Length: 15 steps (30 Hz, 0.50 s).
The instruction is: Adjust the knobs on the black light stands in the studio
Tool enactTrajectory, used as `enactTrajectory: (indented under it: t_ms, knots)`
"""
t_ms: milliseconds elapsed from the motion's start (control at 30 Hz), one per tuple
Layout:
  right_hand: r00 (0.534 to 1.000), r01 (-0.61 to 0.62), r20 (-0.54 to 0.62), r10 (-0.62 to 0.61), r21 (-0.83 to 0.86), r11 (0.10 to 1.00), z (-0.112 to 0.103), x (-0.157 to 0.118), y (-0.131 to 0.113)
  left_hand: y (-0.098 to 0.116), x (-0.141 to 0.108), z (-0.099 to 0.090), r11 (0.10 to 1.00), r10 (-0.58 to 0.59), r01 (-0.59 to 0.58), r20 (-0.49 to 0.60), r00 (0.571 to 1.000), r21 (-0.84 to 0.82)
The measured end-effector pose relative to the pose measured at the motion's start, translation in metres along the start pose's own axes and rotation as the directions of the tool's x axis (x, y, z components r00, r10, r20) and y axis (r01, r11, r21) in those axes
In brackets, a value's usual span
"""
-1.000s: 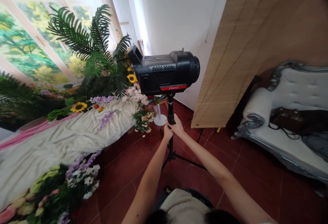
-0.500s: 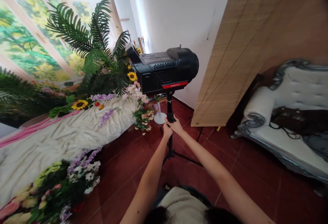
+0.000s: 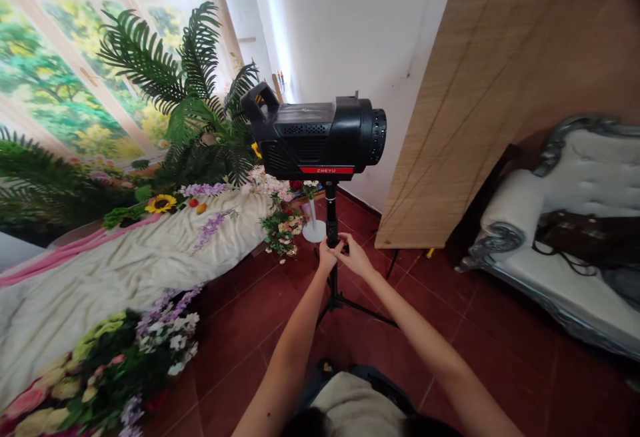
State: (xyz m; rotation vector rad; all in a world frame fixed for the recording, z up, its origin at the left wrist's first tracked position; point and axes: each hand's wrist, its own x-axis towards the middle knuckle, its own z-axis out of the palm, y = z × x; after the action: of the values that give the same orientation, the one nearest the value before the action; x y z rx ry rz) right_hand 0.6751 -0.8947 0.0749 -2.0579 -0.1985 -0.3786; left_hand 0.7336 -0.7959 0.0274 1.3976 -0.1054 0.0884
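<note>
A black studio light (image 3: 315, 140) with a red ZHEYU strip sits level on top of a black light stand (image 3: 331, 214), its handle to the left and its round front to the right. Around the stand's column, just below the lamp, my left hand (image 3: 327, 256) is closed. My right hand (image 3: 354, 257) meets it from the right, thumb and fingers pinched at a small dark knob (image 3: 345, 248) on the column. The fingers partly hide this knob. Below, the stand's legs spread over the floor.
To the left, a bed-like surface with a cream cloth (image 3: 225, 230) bears flowers, and a palm plant (image 3: 185, 84) rises behind it. A bouquet (image 3: 170, 330) stands near left. On the right are a bamboo blind (image 3: 425, 157) and a white sofa (image 3: 510, 204) with a brown bag (image 3: 580, 237).
The studio light has swivelled a little, its red strip now farther left and its front ring more visible. My right hand has shifted slightly right and down; my left hand stays on the column.
</note>
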Motion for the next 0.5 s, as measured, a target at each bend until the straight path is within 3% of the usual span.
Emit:
enactTrajectory:
  t_ms: [167,333,433,500]
  knots:
    - [0.990,-0.008,-0.137,0.023,0.109,0.994,-0.006,-0.029,0.013,-0.001,0.000,0.002,0.996,0.033,-0.032,-0.013,0.999,0.080]
    - [0.964,-0.120,-0.210,0.165,0.212,0.970,0.004,-0.027,0.018,-0.002,0.000,0.005,0.994,0.038,-0.035,-0.021,0.999,0.101]
    - [0.929,-0.203,-0.219,0.298,0.371,0.906,0.010,-0.017,0.020,0.001,-0.002,0.006,0.995,-0.004,0.005,-0.017,1.000,0.095]
    - [0.898,-0.275,-0.161,0.409,0.520,0.808,0.012,-0.009,0.021,0.005,-0.004,0.006,0.995,-0.031,0.033,-0.016,0.999,0.095]
